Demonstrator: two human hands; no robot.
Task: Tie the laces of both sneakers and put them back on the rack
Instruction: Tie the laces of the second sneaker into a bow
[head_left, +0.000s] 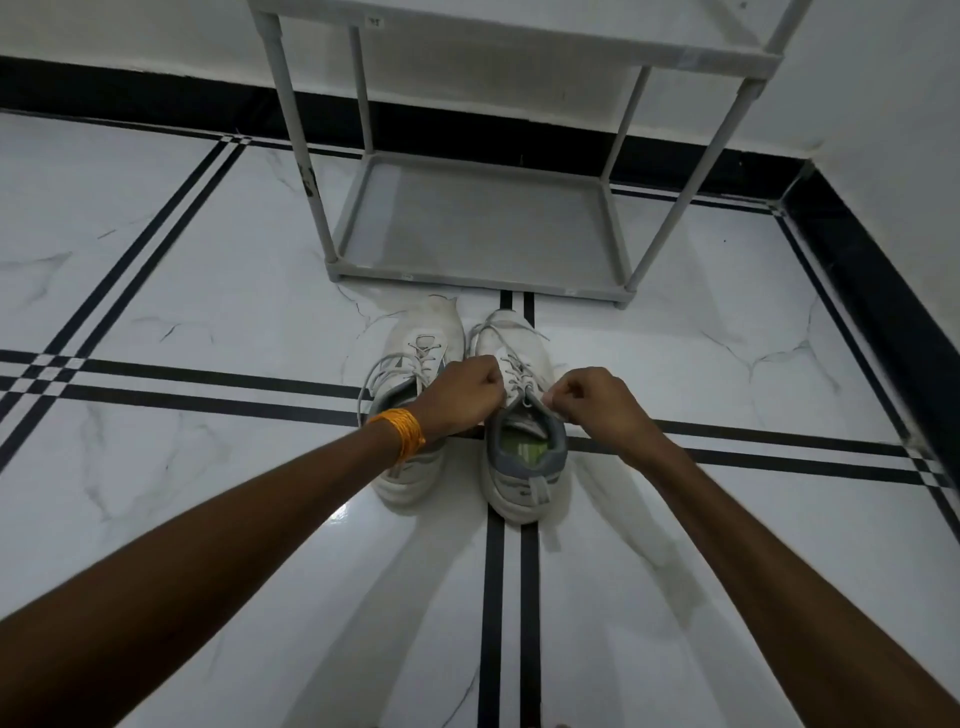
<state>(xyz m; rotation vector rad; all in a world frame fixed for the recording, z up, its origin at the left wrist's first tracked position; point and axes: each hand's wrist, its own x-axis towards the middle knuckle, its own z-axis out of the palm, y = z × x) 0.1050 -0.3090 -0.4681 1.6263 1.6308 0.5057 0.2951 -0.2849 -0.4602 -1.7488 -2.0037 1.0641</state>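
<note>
Hands: my left hand (462, 392) and right hand (597, 402) each grip, pinched, the right sneaker's (522, 415) laces (511, 371);
Rack (483, 228): at 12 o'clock

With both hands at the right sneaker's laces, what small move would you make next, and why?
Probably draw the two lace ends apart and cross them into a first knot. The left hand and right hand each pinch a lace at the right sneaker, whose laces look untied; the rack holds nothing yet.
</note>
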